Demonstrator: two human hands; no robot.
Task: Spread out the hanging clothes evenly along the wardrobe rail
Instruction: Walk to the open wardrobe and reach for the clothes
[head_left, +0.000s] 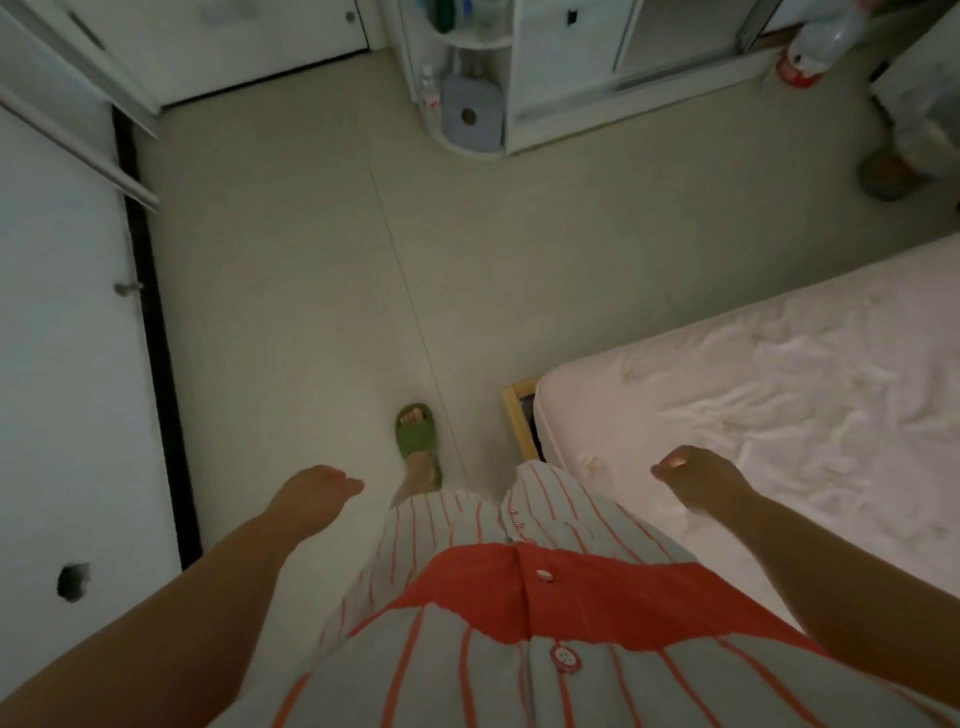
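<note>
- Pale tiled floor (322, 291) fills most of what we see; we are looking down at our own striped, orange-trimmed clothing (498, 613) and one foot in a green slipper (417, 434).
- Our left hand (319, 491) hangs at our side with fingers loosely curled, holding nothing.
- Our right hand (693, 475) hangs the same way above the edge of the mattress (789, 395), fingers relaxed and empty.
- Neither the hanging clothes nor the wardrobe rail appear anywhere in view, so we cannot say where they sit, which way the rail runs, or how the garments face.
- White sliding door panels (57, 364) stand along our left, with a dark gap at their edge; we judge the wardrobe may be behind them, though nothing confirms it.
- A second white unit with a sliding door (623, 62) stands across the room beside a rounded corner shelf (467, 104) holding bottles.
- As for progress, we judge that no spreading is under way: both hands are idle and well apart from any furniture. Whether the clothes are already spaced or untouched, we cannot tell.
</note>
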